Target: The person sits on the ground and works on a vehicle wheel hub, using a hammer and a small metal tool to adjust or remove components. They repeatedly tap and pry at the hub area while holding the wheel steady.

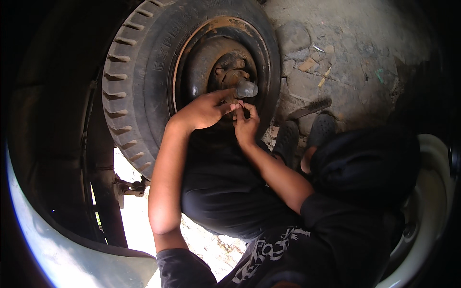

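Observation:
A large black tyre on a rusty orange wheel rim fills the upper middle of the view. At the rim's centre is a rusty hub with several nuts. A small grey metal cap sits against the hub's lower right. My left hand reaches up to it, thumb and fingertips on the cap. My right hand is just below, fingers pinched together near the cap's underside. Whether the right hand holds anything is hidden.
Stony dirt ground lies to the right of the wheel. A dark brush-like tool rests there beside my black shoes. A dark wheel arch curves along the left, and a pale rounded object sits at the right edge.

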Demonstrator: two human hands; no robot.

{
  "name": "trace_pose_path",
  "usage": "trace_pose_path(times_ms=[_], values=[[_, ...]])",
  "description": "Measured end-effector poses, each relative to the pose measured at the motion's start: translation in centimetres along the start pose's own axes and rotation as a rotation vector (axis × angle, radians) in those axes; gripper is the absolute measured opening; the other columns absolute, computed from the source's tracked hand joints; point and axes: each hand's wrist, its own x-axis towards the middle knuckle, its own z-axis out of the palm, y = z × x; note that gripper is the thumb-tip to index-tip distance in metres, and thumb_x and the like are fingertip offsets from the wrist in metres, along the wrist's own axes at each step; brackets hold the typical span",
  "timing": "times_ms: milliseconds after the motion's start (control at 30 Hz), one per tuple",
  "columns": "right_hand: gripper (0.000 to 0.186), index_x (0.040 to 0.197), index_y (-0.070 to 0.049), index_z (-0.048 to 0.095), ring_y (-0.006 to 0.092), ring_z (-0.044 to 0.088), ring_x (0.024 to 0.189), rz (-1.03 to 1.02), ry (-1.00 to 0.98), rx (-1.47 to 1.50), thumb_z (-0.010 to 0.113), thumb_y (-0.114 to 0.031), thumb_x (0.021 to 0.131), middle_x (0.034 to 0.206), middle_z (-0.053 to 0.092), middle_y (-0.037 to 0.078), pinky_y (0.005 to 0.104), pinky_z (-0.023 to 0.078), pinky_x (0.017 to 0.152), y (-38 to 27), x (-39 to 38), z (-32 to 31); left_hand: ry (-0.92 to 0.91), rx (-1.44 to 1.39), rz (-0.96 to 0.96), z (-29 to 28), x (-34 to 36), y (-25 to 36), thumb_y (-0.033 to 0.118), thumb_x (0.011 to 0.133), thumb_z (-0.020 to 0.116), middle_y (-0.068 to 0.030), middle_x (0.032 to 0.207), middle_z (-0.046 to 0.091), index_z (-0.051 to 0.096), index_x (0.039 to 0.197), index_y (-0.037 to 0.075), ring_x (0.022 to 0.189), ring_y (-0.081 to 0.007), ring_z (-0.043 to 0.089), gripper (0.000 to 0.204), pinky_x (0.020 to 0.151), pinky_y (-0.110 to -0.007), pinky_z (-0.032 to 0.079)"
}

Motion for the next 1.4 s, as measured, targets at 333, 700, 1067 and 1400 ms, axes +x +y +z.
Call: trace_pose_path(times_ms=[333, 700, 1067, 1400], values=[[0.018, 0.113, -0.001, 0.077, 0.0066, 0.067, 0.075, -0.032, 0.082, -0.035, 0.080, -0.015, 0.103, 0.105, 0.080, 0.004, 0.0255, 0.055, 0.062, 1.2, 1.4, -1.0, 0.021, 0.047, 0.029, 0.2, 0.4, 0.1, 0.036, 0.109, 0.070, -0.0240, 0.150, 0.067, 0.051, 0.164, 0.007, 0.141, -0.0297, 0.064, 0.064, 0.119, -0.038, 0.046], [0.013, 0.104, 0.000, 0.081, 0.0108, 0.066, 0.067, -0.295, 0.077, -0.252, 0.085, -0.010, 0.097, 0.091, 0.077, 0.006, 0.0302, 0.054, 0.063, 0.0, 0.2, -1.3, 0.076, 0.133, 0.105, 0.4, 0.3, -0.9, 0.042, 0.108, 0.069, -0.0234, 0.164, 0.053, 0.051, 0.162, 0.006, 0.153, -0.0383, 0.050, 0.068, 0.126, -0.043, 0.040], [0.015, 0.108, 0.000, 0.082, 0.0082, 0.065, 0.068, -0.113, 0.061, -0.002, 0.085, -0.010, 0.098, 0.093, 0.077, 0.004, 0.0268, 0.052, 0.060, 2.1, 1.6, -1.8, 0.057, 0.134, 0.091, 0.3, 0.8, -0.7, 0.039, 0.109, 0.069, -0.0232, 0.164, 0.054, 0.050, 0.165, 0.011, 0.153, -0.0366, 0.051, 0.066, 0.126, -0.042, 0.040], [0.017, 0.110, 0.001, 0.082, 0.0062, 0.063, 0.067, -0.032, 0.078, 0.001, 0.085, -0.011, 0.099, 0.091, 0.076, 0.002, 0.0260, 0.051, 0.058, 0.4, 0.9, -1.2, 0.063, 0.140, 0.064, 0.4, 0.4, -0.3, 0.040, 0.108, 0.070, -0.0233, 0.162, 0.056, 0.050, 0.165, 0.011, 0.153, -0.0366, 0.052, 0.067, 0.125, -0.042, 0.040]])
